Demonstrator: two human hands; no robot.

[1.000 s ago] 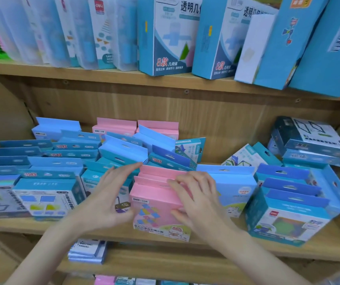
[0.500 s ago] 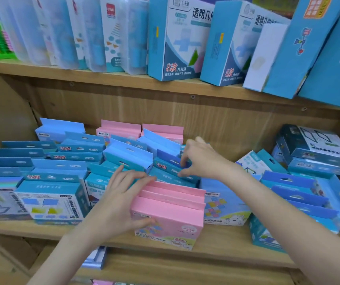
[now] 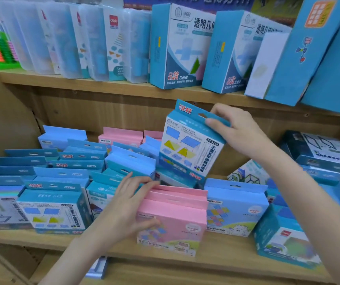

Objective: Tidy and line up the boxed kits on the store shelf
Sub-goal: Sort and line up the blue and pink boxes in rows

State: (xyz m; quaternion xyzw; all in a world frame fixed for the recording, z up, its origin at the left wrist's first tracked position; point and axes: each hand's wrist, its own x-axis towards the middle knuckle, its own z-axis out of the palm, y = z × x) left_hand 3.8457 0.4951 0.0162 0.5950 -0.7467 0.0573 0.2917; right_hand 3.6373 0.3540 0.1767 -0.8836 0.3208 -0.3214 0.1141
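Note:
My right hand grips a blue boxed kit by its hanger tab and holds it tilted in the air above the middle shelf. A row of pink kits stands at the shelf's front, and my left hand rests on its left end, thumb on the front face and fingers over the top. To the left, blue kits stand in rows. Right of the pink row stands a light blue kit with a bear on it.
The wooden shelf board runs along the front. Dark blue boxes are stacked at the right, and more blue kits lean at the front right. The upper shelf holds tall blue cartons, clear plastic cases and an abacus.
My right hand left the pink row, reached to the back and has lifted a blue kit up off the pile. My left hand stays on the pink row.

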